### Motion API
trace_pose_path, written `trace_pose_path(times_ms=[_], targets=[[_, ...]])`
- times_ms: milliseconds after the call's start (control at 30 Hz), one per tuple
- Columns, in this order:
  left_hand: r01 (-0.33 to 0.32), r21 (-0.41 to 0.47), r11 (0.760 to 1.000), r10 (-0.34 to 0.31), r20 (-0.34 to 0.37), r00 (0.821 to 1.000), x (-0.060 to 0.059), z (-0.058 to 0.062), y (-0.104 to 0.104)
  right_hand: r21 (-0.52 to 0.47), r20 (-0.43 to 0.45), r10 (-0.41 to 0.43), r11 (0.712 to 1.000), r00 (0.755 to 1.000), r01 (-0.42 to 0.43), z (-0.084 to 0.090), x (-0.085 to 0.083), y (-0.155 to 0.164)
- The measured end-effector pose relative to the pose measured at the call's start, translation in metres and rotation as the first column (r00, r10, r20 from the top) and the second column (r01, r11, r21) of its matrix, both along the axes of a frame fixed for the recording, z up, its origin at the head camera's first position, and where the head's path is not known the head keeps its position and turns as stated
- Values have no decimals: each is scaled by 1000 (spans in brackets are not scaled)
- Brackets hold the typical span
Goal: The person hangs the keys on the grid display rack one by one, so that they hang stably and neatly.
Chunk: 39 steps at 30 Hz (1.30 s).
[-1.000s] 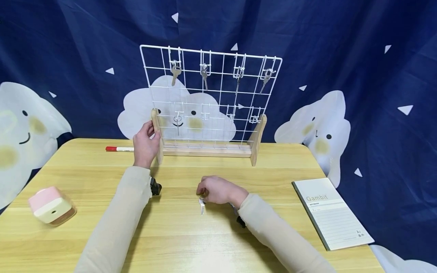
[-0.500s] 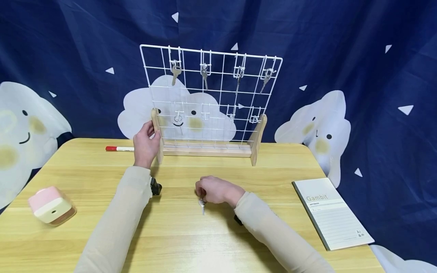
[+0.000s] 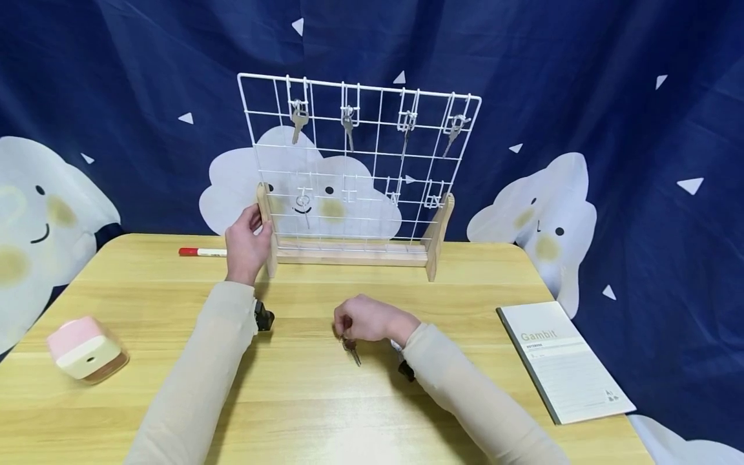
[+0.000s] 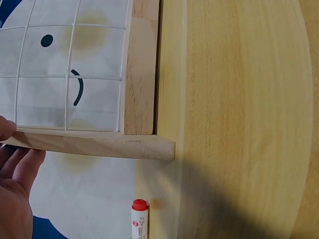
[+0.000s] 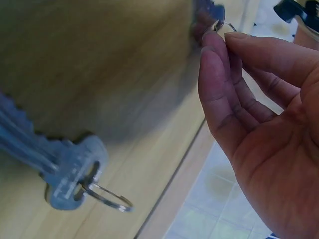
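Right hand seemingly pinching key; left hand on rack.

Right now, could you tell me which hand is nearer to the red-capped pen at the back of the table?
Left. The left hand grips the rack post beside the pen; the right hand pinches a key nearer the person.

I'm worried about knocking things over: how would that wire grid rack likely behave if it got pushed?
The wire grid rack is tall over a narrow wooden base, so a push near the top would probably tip it. It looks light, being thin wire. The left hand grips its left wooden upright, which likely steadies it. The hanging keys would probably swing.
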State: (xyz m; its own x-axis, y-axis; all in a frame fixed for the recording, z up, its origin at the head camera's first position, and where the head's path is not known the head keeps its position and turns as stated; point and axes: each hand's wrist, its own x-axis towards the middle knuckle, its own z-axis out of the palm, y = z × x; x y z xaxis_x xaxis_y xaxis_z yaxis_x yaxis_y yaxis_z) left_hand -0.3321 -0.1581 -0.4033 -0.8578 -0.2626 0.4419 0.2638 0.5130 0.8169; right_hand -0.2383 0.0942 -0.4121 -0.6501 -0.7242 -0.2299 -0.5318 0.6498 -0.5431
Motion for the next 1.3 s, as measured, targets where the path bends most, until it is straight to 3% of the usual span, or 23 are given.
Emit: trace_pose_path(times_ms=[300, 633, 867, 1300], targets=[[8, -8, 1000, -8, -6, 1000, -1, 0, 0, -104, -7, -30, 994, 1000, 29, 15, 1, 9], [8, -13, 1000, -8, -45, 999, -2, 2, 1, -224, -55, -156, 965, 986, 140, 29, 2, 16], [1, -14, 1000, -2, -29, 1000, -1, 1, 0, -315, -113, -183, 939, 977, 140, 32, 2, 18], [-6, -12, 1000, 6, -18, 1000, 0, 0, -2, -391, -115, -229, 905, 967, 168, 40, -2, 20]])
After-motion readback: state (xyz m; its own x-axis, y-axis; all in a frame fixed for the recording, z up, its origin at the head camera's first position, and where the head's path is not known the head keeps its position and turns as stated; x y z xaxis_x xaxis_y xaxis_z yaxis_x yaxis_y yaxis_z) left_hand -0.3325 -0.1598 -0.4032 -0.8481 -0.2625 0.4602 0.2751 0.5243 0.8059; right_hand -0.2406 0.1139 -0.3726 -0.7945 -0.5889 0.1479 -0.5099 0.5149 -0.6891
